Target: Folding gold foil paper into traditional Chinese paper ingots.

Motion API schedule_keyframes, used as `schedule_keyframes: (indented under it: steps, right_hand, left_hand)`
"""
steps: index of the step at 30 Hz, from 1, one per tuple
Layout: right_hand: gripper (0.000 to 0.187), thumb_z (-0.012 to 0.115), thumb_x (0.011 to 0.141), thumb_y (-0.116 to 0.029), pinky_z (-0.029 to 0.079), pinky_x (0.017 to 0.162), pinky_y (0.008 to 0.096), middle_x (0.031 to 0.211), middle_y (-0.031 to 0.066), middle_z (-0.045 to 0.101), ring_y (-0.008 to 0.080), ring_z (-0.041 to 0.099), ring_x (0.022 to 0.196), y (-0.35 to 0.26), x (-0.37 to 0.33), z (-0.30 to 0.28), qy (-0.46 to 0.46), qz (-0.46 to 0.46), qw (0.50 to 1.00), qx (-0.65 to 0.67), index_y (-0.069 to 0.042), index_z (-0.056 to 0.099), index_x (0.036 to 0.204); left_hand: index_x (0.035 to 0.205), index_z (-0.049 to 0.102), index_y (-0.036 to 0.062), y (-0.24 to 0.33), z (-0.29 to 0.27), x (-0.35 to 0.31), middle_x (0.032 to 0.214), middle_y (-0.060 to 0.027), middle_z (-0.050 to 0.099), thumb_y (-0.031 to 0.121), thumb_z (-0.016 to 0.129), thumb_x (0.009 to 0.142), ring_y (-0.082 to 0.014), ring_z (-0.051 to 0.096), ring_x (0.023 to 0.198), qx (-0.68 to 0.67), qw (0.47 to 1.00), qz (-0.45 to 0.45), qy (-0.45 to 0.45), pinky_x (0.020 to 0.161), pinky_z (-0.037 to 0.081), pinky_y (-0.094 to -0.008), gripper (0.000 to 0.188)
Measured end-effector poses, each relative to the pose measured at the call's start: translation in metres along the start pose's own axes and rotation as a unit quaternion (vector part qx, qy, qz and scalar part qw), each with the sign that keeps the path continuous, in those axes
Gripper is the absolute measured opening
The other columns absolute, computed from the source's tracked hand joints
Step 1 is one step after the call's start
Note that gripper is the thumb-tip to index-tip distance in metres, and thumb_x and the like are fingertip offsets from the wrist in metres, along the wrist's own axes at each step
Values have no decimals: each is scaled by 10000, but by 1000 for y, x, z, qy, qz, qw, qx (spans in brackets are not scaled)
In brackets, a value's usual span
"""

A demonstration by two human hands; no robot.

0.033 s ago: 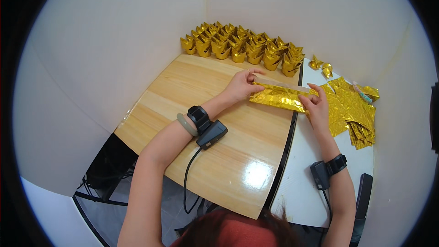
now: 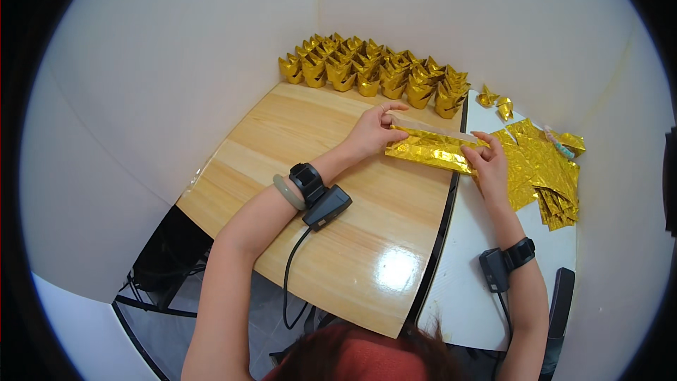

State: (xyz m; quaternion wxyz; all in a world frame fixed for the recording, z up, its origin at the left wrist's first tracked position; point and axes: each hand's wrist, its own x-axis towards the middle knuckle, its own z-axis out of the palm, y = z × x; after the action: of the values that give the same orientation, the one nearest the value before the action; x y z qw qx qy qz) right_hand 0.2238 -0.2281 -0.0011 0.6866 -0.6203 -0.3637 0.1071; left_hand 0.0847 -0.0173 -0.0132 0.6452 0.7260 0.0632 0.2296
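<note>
The left hand (image 2: 368, 132) pinches one end of the foil (image 2: 427, 153), at nine o'clock, with thumb and fingers. The right hand (image 2: 489, 162) pinches the other end, at three o'clock. The foil is long and gold, with a pale strip along its twelve o'clock side. It is at two o'clock from the middle of the wood board (image 2: 310, 240). Rows of gold cups (image 2: 367, 83) stand at eleven o'clock from the foil. Gold sheets (image 2: 518, 176) lie at three o'clock, on the white table (image 2: 458, 282).
</note>
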Motion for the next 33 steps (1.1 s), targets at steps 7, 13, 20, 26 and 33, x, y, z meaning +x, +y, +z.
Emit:
schedule_keyframes:
  steps: [7, 13, 20, 26, 33]
  right_hand:
    - [120, 648, 819, -120, 335, 483, 183, 666, -26, 560, 19, 460, 575, 7, 3, -9, -29, 34, 996, -73, -15, 590, 826]
    - [128, 642, 822, -122, 384, 537, 177, 709, -17, 577, 32, 494, 622, 9, 6, -15, -34, 11, 996, -83, -8, 609, 871]
    - [121, 621, 831, -102, 426, 612, 177, 781, -11, 614, 42, 547, 690, 13, 8, -22, -51, 22, 991, -120, -10, 617, 909]
    - [146, 629, 808, -75, 436, 623, 189, 773, 7, 622, 55, 547, 689, 11, 8, -20, -47, 15, 994, -101, 6, 640, 930]
    - [146, 625, 807, -75, 440, 638, 194, 773, 17, 623, 60, 551, 702, 11, 7, -21, -39, 4, 993, -113, 6, 647, 926]
  left_hand:
    - [953, 591, -21, 11, 4, -4, 762, -43, 635, 44, 691, 755, -61, 576, 677, -24, 998, -28, 43, 586, 439, -185, 231]
    - [929, 603, -17, 9, 4, -4, 751, -42, 636, 45, 689, 755, -66, 577, 657, -23, 998, -50, 35, 598, 453, -189, 205]
    - [969, 612, 11, 5, 0, -2, 822, -41, 645, 71, 650, 796, -78, 604, 728, -2, 998, -63, 21, 654, 487, -203, 187]
    - [960, 624, 15, 0, -3, -1, 835, -33, 640, 71, 641, 801, -77, 596, 740, 17, 999, -45, 20, 655, 483, -204, 170]
    - [912, 644, -15, 9, 3, -3, 779, -36, 637, 26, 648, 778, -71, 577, 698, -11, 997, -53, 55, 644, 463, -188, 141]
